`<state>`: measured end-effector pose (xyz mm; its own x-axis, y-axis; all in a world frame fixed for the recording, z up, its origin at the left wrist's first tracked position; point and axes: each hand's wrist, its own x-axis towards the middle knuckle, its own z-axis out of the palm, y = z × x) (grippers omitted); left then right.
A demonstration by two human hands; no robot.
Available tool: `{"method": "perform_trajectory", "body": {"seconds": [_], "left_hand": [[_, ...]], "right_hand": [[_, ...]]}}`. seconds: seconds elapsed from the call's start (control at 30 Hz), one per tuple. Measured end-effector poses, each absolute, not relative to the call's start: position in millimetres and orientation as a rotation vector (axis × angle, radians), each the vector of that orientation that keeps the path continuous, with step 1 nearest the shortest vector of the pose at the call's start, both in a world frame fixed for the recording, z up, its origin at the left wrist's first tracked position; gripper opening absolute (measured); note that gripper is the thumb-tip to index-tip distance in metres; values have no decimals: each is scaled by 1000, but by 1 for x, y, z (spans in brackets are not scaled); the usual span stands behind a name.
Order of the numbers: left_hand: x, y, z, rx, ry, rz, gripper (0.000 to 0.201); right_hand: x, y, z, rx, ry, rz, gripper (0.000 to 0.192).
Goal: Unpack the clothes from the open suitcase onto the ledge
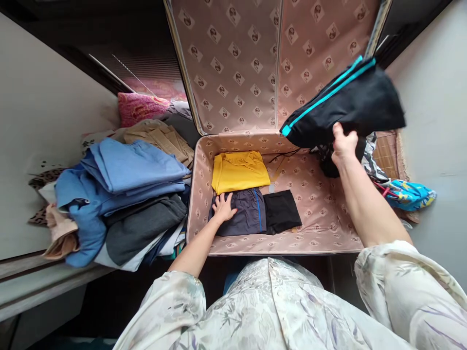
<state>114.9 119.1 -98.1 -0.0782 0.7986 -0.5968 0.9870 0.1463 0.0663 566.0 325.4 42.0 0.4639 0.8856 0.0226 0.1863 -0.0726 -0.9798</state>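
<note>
Left hand: fingers spread, palm flat on the folded grey shorts. Right hand: closed around the black teal-striped garment, held above the suitcase.

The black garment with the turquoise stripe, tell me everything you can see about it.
The black garment is folded soft cloth, black with a double turquoise stripe along its upper edge. It is held up in the air above the right rear corner of the open suitcase, tilted, its striped end lower to the left. The right hand grips it from below at its lower edge. Nothing else clearly touches it. Behind it rises the patterned suitcase lid.
</note>
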Motion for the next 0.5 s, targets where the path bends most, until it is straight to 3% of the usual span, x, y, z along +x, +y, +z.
{"method": "perform_trajectory", "body": {"seconds": [0.1, 0.2, 0.4, 0.5], "left_hand": [[121, 118, -97, 1469, 2269, -291, 82], [124, 124, -92, 1383, 2415, -148, 77], [119, 163, -80, 1990, 2171, -188, 80], [117, 196, -71, 1999, 2040, -212, 69]], "right_hand": [[544, 288, -1, -1878, -848, 743, 57], [498, 232, -38, -2032, -1059, 930, 43], [410, 170, -90, -1990, -1399, 1265, 36], [392, 163, -98, -1940, -1475, 1330, 37]]}}
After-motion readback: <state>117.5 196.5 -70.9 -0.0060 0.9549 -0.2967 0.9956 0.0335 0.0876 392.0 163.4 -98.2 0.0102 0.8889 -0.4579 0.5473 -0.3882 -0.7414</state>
